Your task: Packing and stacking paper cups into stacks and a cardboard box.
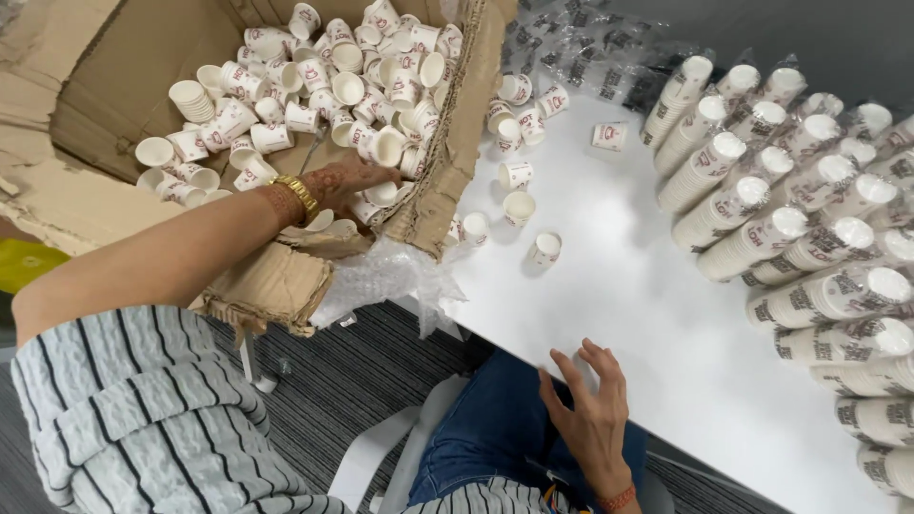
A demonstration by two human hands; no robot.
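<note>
Striped sleeve [143,419] fills the near left corner. Beyond it, the left hand [347,181] reaches into the cardboard box [114,86], fingertips buried among loose paper cups [324,76] lying every which way; its grip cannot be made out. Right hand [590,414] rests spread-fingered, holding nothing, at the white table [647,305] edge. Sleeved cup stacks [800,238] lie lengthwise, partly cropped.

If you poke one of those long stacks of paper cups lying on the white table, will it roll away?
Probably, a bit. The wrapped cup stacks lie on their sides on the white table, and round things tend to roll. They look light, being thin paper. Packed side by side, neighbours would likely stop one. A stack tapers, so it may curve as it rolls.
</note>
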